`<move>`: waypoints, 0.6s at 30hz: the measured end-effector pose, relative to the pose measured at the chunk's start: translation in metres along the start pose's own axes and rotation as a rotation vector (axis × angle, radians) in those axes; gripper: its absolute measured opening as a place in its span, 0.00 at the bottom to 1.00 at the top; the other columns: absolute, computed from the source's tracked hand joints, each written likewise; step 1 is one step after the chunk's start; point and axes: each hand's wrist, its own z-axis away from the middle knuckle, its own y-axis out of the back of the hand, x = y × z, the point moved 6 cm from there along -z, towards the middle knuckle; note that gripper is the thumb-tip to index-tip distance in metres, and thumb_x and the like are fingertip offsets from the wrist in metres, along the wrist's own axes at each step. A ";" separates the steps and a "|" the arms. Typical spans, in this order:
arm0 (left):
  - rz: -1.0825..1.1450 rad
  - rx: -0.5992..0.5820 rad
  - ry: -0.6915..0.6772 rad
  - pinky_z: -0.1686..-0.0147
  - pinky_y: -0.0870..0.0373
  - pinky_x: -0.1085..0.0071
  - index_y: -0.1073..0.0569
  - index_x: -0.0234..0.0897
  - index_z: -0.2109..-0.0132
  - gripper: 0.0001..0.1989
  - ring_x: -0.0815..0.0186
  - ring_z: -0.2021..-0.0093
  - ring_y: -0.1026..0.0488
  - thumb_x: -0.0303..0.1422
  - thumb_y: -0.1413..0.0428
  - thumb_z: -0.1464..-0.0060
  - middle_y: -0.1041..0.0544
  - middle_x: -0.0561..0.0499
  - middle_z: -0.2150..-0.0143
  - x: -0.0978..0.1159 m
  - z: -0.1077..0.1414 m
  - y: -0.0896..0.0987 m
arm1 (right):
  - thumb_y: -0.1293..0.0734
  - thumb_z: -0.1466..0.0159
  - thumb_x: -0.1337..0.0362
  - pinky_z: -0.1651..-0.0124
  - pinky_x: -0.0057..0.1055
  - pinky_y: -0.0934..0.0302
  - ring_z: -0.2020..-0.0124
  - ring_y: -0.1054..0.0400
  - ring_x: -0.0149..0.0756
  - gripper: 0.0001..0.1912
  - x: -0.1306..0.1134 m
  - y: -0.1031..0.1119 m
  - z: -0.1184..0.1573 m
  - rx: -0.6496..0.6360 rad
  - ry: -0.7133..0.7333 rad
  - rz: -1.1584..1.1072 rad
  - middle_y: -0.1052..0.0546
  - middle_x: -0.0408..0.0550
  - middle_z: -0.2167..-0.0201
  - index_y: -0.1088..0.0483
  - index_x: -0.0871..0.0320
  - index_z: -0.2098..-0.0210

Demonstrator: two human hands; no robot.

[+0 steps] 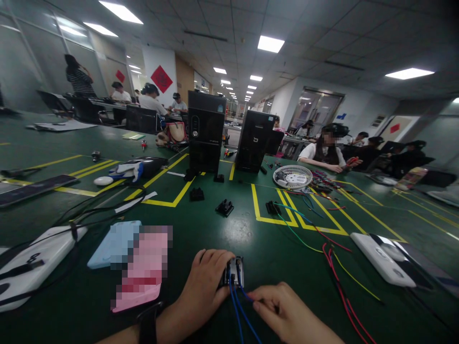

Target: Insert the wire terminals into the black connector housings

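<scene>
A small black block with metal fittings (234, 272) sits on the green table in front of me. My left hand (210, 279) is wrapped round its left side. Blue wires (234, 308) run from the block toward me. Between thumb and forefinger, my right hand (278, 308) pinches a blue wire (245, 295) just to the right of the block. The far end of that wire is hidden by my fingers. Farther up the table lie similar black parts (225, 207), one of them (273, 207) with green and blue wires attached.
Red wires (333, 277) and a yellow-green wire (358, 278) lie to the right, near a white device (382, 260). Left are a pink phone-shaped item (143, 272) and a light blue one (114, 243). Two black computer towers (206, 134) and a white basket (293, 177) stand beyond.
</scene>
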 end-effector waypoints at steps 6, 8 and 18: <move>0.013 0.027 -0.019 0.45 0.44 0.51 0.35 0.45 0.47 0.21 0.53 0.46 0.35 0.30 0.42 0.48 0.29 0.49 0.47 -0.003 0.001 -0.002 | 0.42 0.34 0.53 0.81 0.23 0.53 0.84 0.46 0.26 0.19 0.023 0.016 0.003 0.090 -0.175 -0.199 0.38 0.38 0.82 0.25 0.59 0.62; 0.013 0.034 -0.028 0.45 0.44 0.51 0.35 0.45 0.47 0.20 0.53 0.46 0.35 0.31 0.42 0.47 0.29 0.49 0.47 -0.005 0.001 -0.003 | 0.41 0.35 0.49 0.84 0.22 0.56 0.87 0.49 0.24 0.22 0.028 0.016 0.003 0.113 -0.221 -0.354 0.38 0.37 0.83 0.26 0.61 0.59; 0.020 0.015 -0.037 0.45 0.45 0.53 0.35 0.44 0.47 0.22 0.55 0.47 0.36 0.27 0.43 0.49 0.30 0.50 0.47 -0.004 0.001 -0.002 | 0.37 0.38 0.46 0.87 0.19 0.59 0.89 0.51 0.21 0.26 0.014 -0.014 0.000 -0.116 -0.125 -0.547 0.42 0.34 0.86 0.26 0.64 0.56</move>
